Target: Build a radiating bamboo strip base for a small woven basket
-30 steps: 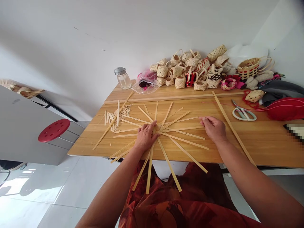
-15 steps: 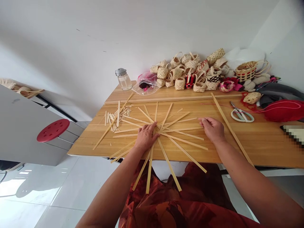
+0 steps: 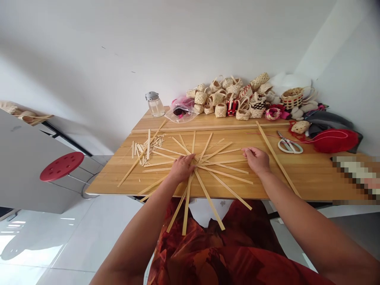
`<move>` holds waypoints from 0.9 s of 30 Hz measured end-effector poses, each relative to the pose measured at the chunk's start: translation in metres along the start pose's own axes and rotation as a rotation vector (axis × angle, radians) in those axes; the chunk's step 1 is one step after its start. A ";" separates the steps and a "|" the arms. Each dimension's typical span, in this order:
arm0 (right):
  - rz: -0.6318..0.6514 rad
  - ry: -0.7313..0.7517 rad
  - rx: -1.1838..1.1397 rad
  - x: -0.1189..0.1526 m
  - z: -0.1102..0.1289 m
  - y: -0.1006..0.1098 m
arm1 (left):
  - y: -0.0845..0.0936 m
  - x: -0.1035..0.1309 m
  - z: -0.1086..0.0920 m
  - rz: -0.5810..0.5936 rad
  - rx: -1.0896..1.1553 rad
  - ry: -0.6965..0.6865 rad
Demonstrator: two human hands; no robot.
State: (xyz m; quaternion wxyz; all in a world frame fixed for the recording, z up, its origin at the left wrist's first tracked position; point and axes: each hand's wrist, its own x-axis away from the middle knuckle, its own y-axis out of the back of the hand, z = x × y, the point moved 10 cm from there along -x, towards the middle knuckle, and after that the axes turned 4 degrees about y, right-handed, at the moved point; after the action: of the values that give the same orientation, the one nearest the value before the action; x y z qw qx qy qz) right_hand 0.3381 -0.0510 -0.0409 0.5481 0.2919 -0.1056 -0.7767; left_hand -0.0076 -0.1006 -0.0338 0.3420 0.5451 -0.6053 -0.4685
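Flat bamboo strips (image 3: pixel 230 189) cross at one middle and fan out like spokes on the wooden table, several reaching past its front edge. My left hand (image 3: pixel 182 167) lies over the crossing, fingers stretched out and pressing down on it. At the right, my right hand (image 3: pixel 257 160) is closed in a pinch on the tip of one thin bamboo strip (image 3: pixel 233 150). The strip's inner end runs in among the others near my left hand. Part of the crossing is hidden under my left fingers.
Cut bamboo scraps (image 3: pixel 142 152) lie left. Small woven baskets (image 3: pixel 220 110) are heaped along the back beside a glass bottle (image 3: pixel 156 106). Scissors (image 3: pixel 289 144) and a long loose strip (image 3: pixel 277 158) lie right. A red stool (image 3: pixel 62 166) stands on the floor at left.
The view has shifted slightly, so the things at the right sit further left. Both hands keep their places on the strips, the right still pinching the same strip's end.
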 end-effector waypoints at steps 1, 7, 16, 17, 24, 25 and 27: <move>-0.001 0.002 0.008 0.000 0.001 0.000 | 0.001 -0.002 0.000 0.016 -0.007 -0.003; -0.001 0.028 0.035 0.000 0.003 0.001 | 0.004 -0.011 0.000 0.061 -0.015 -0.031; 0.015 0.029 0.020 0.004 0.007 0.002 | 0.005 -0.010 -0.003 -0.063 0.050 0.021; 0.017 0.026 0.021 0.004 0.007 0.002 | 0.004 -0.008 -0.004 -0.078 0.038 0.029; 0.029 0.025 0.023 0.005 0.007 0.002 | -0.002 0.001 -0.002 -0.167 0.010 0.047; 0.031 0.025 0.021 0.005 0.007 0.002 | -0.002 0.001 -0.001 -0.167 0.012 0.053; 0.036 0.025 0.014 0.005 0.006 0.001 | -0.003 0.001 -0.001 -0.165 0.009 0.057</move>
State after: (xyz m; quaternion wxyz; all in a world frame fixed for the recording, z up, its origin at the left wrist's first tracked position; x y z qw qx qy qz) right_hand 0.3344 -0.0575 -0.0370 0.5612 0.3035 -0.1097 -0.7622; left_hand -0.0059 -0.1019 -0.0365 0.3170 0.6078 -0.5506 -0.4765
